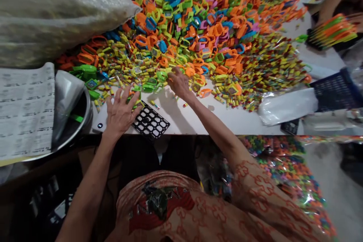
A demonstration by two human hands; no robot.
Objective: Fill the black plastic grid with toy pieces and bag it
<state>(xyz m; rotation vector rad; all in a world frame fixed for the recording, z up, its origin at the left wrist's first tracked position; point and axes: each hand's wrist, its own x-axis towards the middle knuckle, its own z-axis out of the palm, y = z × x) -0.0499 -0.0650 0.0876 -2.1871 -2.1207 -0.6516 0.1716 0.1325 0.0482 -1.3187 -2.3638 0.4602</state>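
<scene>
My left hand (120, 112) lies palm down with its fingers spread, beside and partly over a black grid tray (153, 121) with rounded openings. Small green and yellow pieces show around its fingertips. My right hand (179, 82) reaches to the near edge of the pile, its fingers curled down among the pieces; whatever they pinch is hidden. Just left of it lies a green toy watch (149, 85). A heap of toy watches (198, 26) in orange, green, blue and pink rises behind both hands. Small yellow tubes (263, 68) are strewn in front and to the right.
A large filled plastic bag (56, 11) leans in at the left. Below it, a printed sheet (25, 109) overlaps a metal basin (86, 117). White plastic bags (289, 106) and a dark blue basket (337, 89) lie right. Another person's hand holds a watch bundle (334, 32).
</scene>
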